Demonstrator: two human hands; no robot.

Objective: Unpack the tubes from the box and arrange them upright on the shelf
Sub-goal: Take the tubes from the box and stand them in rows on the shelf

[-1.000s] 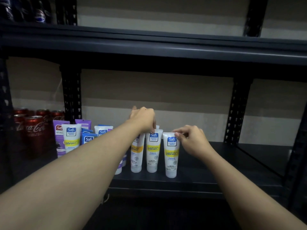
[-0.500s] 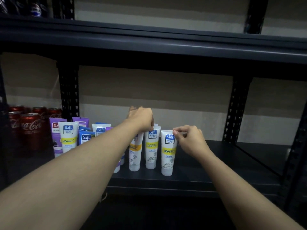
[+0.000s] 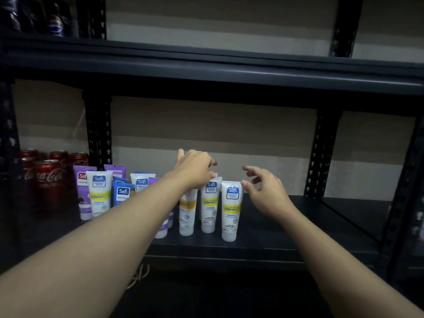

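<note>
1. Judging the task as well advanced: seeing many tubes already standing on the black metal shelf (image 3: 275, 239), with none lying flat in view.
2. Not seeing the box anywhere, so not being able to say the number left to unpack.
3. Noting a front row of three white plastic squeeze tubes (image 3: 187, 214) with yellow bands and blue labels, standing cap-down near the front edge, close beside each other.
4. Keeping the right hand (image 3: 263, 191) released, fingers spread, thumb just beside the top of the rightmost tube (image 3: 230, 210), grasping nothing.
5. Hovering the left hand (image 3: 195, 171) over the flat top of the middle tube (image 3: 210, 205), fingers curled down; not being able to tell between pinching and only touching.
6. Noting, further left, a group of purple, blue and white tubes (image 3: 98, 193), also upright, partly hidden by the left forearm, next to red cola cans (image 3: 47, 180).
7. Looking soft and light, with a narrow cap as base, so probably tipping easily at a small push.
</note>
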